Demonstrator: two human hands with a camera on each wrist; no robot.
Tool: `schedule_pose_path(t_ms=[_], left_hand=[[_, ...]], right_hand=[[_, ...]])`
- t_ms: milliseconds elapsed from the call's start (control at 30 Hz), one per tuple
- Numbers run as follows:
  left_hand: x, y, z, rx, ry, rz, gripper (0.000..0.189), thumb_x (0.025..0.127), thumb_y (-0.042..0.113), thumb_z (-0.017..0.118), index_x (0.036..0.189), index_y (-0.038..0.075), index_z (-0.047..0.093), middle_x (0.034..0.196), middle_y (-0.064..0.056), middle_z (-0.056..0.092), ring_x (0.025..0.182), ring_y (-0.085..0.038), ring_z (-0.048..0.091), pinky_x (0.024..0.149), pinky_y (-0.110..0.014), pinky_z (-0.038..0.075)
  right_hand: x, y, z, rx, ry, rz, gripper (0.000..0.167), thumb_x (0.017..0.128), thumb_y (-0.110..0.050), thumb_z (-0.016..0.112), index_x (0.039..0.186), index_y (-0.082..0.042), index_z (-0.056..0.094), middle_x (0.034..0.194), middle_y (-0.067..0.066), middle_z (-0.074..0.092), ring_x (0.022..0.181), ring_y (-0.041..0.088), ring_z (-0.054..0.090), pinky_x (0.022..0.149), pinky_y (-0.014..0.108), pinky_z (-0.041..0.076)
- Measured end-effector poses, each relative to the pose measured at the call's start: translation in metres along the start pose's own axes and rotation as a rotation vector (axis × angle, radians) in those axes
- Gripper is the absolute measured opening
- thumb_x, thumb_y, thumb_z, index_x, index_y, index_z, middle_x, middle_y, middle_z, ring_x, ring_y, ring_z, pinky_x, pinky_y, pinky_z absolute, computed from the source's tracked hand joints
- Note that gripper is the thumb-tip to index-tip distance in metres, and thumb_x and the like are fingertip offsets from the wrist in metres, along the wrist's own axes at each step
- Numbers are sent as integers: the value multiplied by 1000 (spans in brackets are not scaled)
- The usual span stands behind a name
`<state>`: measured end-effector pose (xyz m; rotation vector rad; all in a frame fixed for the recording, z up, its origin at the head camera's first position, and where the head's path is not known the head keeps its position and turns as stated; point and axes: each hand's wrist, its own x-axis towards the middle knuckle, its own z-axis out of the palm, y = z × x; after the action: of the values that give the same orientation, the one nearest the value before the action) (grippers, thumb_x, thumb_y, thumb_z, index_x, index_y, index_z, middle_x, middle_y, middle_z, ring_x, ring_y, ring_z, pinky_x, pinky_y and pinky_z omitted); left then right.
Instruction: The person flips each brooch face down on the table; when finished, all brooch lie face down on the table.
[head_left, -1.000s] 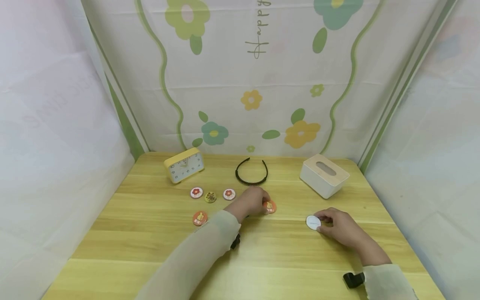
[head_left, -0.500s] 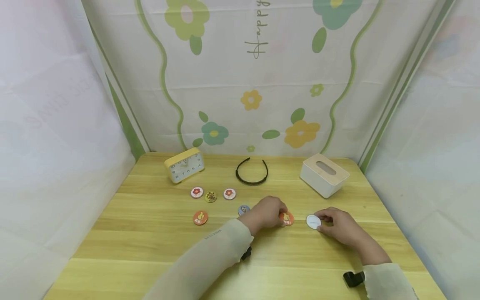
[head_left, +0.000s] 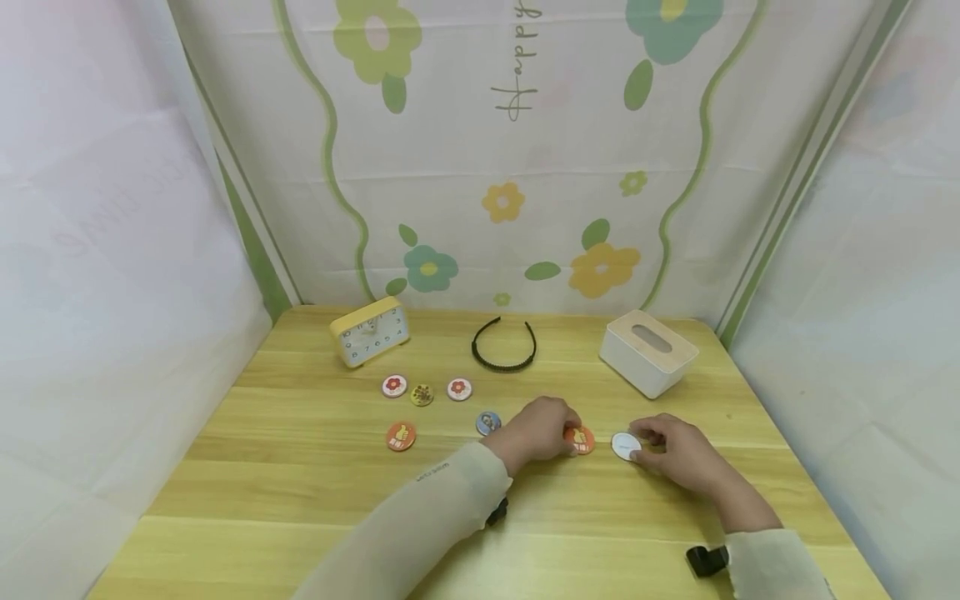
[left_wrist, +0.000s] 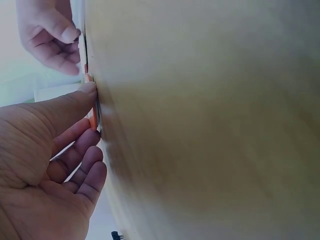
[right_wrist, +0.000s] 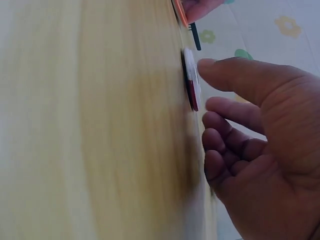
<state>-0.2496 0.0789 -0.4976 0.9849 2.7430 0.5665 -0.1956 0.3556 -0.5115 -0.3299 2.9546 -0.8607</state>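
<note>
My left hand (head_left: 542, 429) pinches an orange thumbs-up button badge (head_left: 581, 439) between thumb and fingers, low over the wooden table; the left wrist view shows the badge (left_wrist: 93, 117) edge-on. To its right, my right hand (head_left: 678, 454) has thumb and index finger at the edge of a white round badge (head_left: 626, 447), which lies flat. In the right wrist view this badge (right_wrist: 191, 82) shows a partly red rim close to the fingertips. A narrow gap separates the two badges. Beside my left wrist lies a blue badge (head_left: 488, 423) with a picture.
Further left are another orange badge (head_left: 401, 436), a yellow badge (head_left: 422, 395) and two red-flower badges, one left (head_left: 394, 386) and one right (head_left: 460, 389). Along the back stand a yellow clock (head_left: 370, 332), a black headband (head_left: 504, 362) and a tissue box (head_left: 648, 354).
My left hand has carried the orange badge rightward and nearer to me, up beside the white badge. The blue badge has come into sight. My right hand has hardly moved.
</note>
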Motion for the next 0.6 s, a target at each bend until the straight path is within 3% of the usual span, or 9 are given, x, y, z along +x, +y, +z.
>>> schedule_pose_path(t_ms=[133, 300, 600], left_hand=[[-2, 1, -1, -18, 2, -17, 33, 93, 29, 90, 124, 20, 83, 98, 10, 75, 93, -6, 59, 93, -22, 51], [-3, -1, -2, -35, 15, -20, 32, 93, 28, 90, 123, 19, 83, 103, 10, 78, 97, -5, 63, 98, -23, 53], [-4, -1, -3, -13, 19, -8, 18, 95, 27, 88, 111, 20, 85, 99, 11, 78, 93, -7, 62, 89, -23, 52]], right_hand=[[5, -16, 3, -5, 22, -42, 41, 95, -24, 87, 132, -12, 76, 126, 4, 74, 114, 26, 69, 93, 47, 58], [16, -35, 15, -5, -34, -110, 34, 93, -22, 88, 125, -16, 80, 128, 2, 77, 123, 32, 70, 102, 55, 57], [23, -48, 27, -63, -30, -175, 31, 89, -19, 92, 119, -17, 83, 117, -3, 79, 104, 15, 69, 90, 42, 58]])
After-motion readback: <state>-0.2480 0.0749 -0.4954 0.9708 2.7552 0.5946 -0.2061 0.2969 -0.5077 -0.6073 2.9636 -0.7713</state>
